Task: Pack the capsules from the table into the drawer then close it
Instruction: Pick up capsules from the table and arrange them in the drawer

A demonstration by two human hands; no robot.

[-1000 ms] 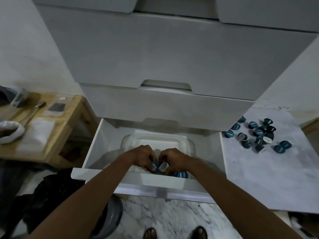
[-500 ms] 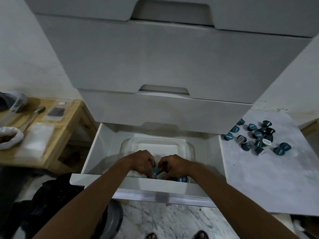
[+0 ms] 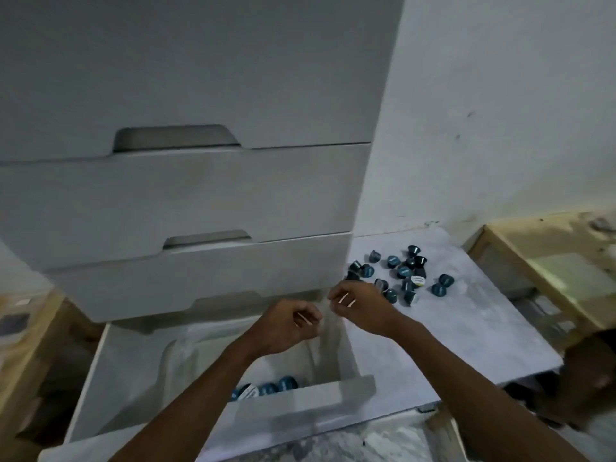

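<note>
The bottom drawer (image 3: 100, 378) of the white cabinet stands pulled out. A clear plastic container (image 3: 173, 361) sits inside it, with several blue capsules (image 3: 266, 388) along its near wall. Several more dark blue capsules (image 3: 400, 273) lie scattered on the white table top (image 3: 450, 335) to the right of the drawer. My left hand (image 3: 290, 325) hangs above the drawer's right side, fingers loosely curled and empty. Raised over the drawer's right wall, my right hand (image 3: 356, 305) sits just left of the loose capsules, its fingers bent and nothing in them.
Two closed drawers (image 3: 186, 201) rise above the open one. A wooden side table (image 3: 20, 328) stands at the left and a wooden-framed shelf (image 3: 546, 278) at the right. White wall behind the table; marble floor (image 3: 350, 441) below.
Both hands have left the capsules in the container and lifted up and to the right, toward the table. The view has swung right and up.
</note>
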